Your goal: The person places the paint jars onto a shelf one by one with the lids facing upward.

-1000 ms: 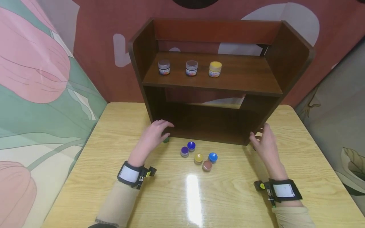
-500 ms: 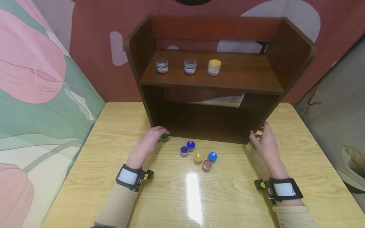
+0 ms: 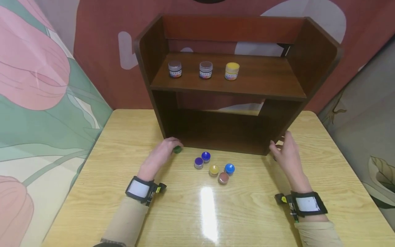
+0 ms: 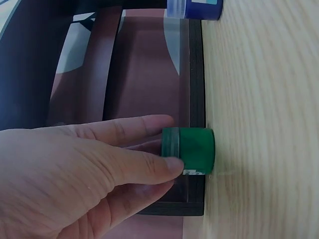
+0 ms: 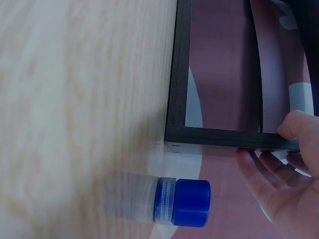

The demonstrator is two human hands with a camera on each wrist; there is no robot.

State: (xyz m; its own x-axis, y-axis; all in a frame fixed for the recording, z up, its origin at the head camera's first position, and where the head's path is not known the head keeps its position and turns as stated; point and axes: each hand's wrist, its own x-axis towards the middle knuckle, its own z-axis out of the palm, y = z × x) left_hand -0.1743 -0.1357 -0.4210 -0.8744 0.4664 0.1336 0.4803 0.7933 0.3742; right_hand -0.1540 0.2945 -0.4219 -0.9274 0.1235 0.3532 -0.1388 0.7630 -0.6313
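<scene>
Green jar (image 4: 197,151) pinched in person's L hand (image 4: 94,174), R hand (image 3: 287,151) gripping side of dark shelf (image 3: 265,80) there, blue jar (image 5: 191,203) nr R fingertips

We see pale table (image 3: 253,212) bearing brown shelf unit (image 3: 321,58); in front of unit, purple jar (image 3: 199,163), dark blue jar (image 3: 205,156), gold jar (image 3: 213,170), brown jar (image 3: 223,178), light blue jar (image 3: 229,168); at its left corner, green jar (image 4: 197,149); by right end, blue-capped jar (image 5: 192,202); on upper board (image 3: 268,79), two dark-lidded jars (image 3: 175,69), yellow jar (image 3: 232,71).
</scene>
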